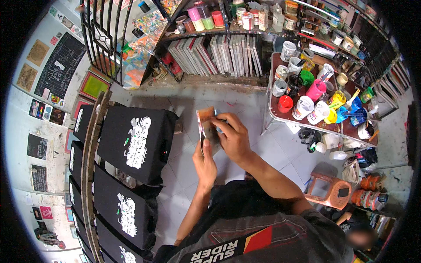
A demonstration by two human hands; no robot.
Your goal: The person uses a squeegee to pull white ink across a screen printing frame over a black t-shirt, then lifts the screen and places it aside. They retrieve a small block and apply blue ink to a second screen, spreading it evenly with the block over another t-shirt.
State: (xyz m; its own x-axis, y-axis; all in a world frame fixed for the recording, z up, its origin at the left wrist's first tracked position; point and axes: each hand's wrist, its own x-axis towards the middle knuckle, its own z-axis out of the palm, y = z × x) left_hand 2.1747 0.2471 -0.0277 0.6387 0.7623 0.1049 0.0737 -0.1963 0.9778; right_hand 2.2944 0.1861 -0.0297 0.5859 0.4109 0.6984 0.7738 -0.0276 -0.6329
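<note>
In front of my body, my left hand (204,165) is closed around the lower part of a thin, flat brown piece (205,115) with a pale, stained edge; its exact kind does not show. My right hand (233,136) is closed at the same piece's right side, thumb and forefinger pinched near its upper face. A bit of bluish-grey material shows by the right fingers, too small to name. To the left, black shirts (114,125) lie flat on boards in a row, bearing white prints with small green spots. Both hands are apart from the shirts.
A brown table (280,115) at the right holds several paint tubs. Flat frames (234,55) stand under a shelf of jars at the back. A wooden rail (90,175) runs along the shirts. An orange stool (329,190) and another person (357,230) are at the lower right.
</note>
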